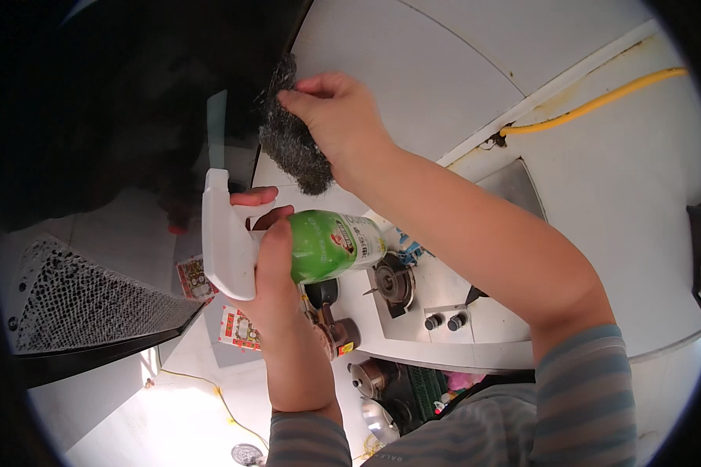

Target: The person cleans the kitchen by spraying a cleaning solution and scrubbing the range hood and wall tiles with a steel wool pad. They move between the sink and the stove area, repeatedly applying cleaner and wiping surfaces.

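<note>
My left hand (pixel 274 257) grips a green spray bottle (pixel 321 248) of cleaner by the neck, just below its white trigger head (pixel 219 251). The bottle lies nearly level, nozzle towards the glossy black panel (pixel 122 134) of what looks like a range hood. That panel mirrors the nozzle end. Above the bottle, my right hand (pixel 344 117) pinches a clump of grey steel wool (pixel 298 152) between thumb and fingers. The wool hangs at the panel's edge; whether it touches is unclear. White foam covers a mesh grille (pixel 111 298) on the left.
Below stands a gas stove with a burner (pixel 392 283) and two knobs (pixel 457 321). A yellow hose (pixel 607 99) leaves the wall at the upper right. Lower down are a steel pot (pixel 369 376), a shiny rounded metal vessel (pixel 380 417) and a patterned box (pixel 239 330).
</note>
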Demonstrator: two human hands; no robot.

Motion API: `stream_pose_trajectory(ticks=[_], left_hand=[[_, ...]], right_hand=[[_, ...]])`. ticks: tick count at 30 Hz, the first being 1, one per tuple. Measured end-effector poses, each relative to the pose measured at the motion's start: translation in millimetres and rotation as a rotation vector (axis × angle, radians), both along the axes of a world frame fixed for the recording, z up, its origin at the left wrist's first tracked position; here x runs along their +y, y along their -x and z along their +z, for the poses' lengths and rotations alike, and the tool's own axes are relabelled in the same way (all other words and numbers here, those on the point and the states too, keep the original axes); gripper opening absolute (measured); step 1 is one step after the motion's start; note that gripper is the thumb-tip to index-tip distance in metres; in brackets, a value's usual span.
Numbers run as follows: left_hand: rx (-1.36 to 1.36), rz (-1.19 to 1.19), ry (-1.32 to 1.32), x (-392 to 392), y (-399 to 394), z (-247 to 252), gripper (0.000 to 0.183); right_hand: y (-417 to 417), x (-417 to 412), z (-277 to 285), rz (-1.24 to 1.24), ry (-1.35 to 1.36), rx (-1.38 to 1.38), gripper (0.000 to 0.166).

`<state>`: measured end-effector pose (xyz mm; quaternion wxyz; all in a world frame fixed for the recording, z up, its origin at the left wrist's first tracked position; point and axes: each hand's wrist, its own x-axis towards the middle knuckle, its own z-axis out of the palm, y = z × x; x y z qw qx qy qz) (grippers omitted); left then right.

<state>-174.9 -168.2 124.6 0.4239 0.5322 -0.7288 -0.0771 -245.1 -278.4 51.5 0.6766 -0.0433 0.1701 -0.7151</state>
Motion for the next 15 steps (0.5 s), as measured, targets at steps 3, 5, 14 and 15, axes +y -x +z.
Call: stream_pose_trajectory(ticks=[3,5,14,15], left_hand=[[-0.005,-0.003,0.000,2,-9,-1,0.038],[0.018,0.023,-0.004,7,-10,1,0.038],[0.043,0.083,-0.046,7,-16,-8,0.038],[0.049,0.088,-0.030,9,-19,-9,0.037]], right_hand=[[27,8,-1,-0.039,0.041,-0.182,0.018],[30,10,3,-0.077,0.064,-0.216,0.018],[6,-11,-10,-0.154,0.064,0.068,0.015],[15,-13,-11,-0.165,0.084,-0.035,0.015]])
